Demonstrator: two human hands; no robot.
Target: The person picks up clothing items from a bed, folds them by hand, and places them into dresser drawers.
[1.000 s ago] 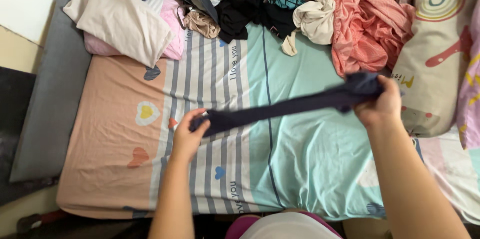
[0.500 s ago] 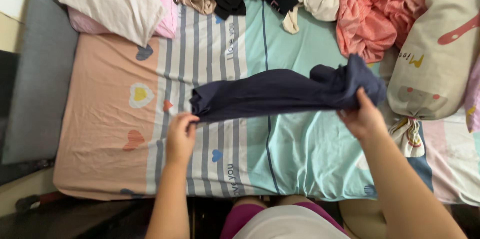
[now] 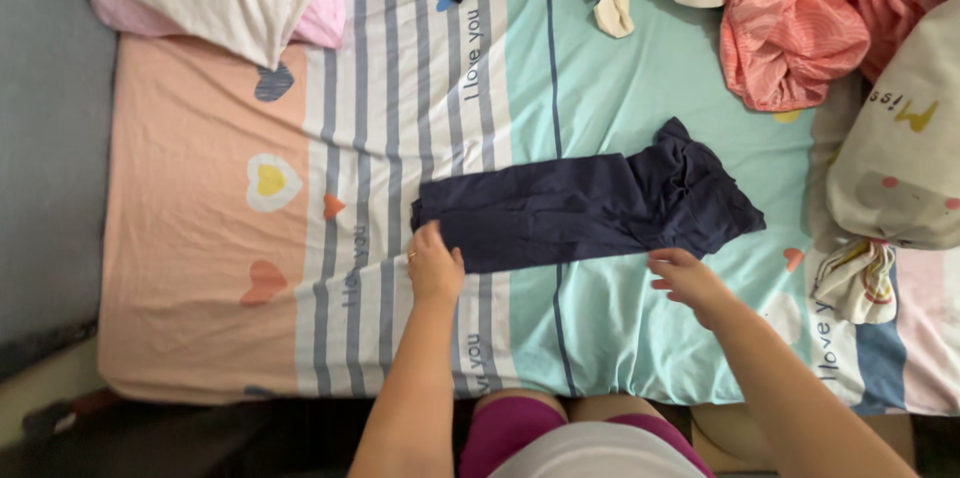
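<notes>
Head view: a dark navy garment (image 3: 585,206), folded into a long strip, lies flat across the striped and teal bedsheet (image 3: 400,88), its bunched end toward the person's right. The left hand (image 3: 433,266) rests at the strip's near left corner, fingers curled loosely, pinching nothing that I can see. The right hand (image 3: 685,278) hovers open just below the strip's right part, empty. The laying-out step looks finished; folding it shorter would call for taking hold of one end. A heap of clothes (image 3: 790,18) lies beyond.

Head camera, steeply down over bed (image 3: 200,268)
</notes>
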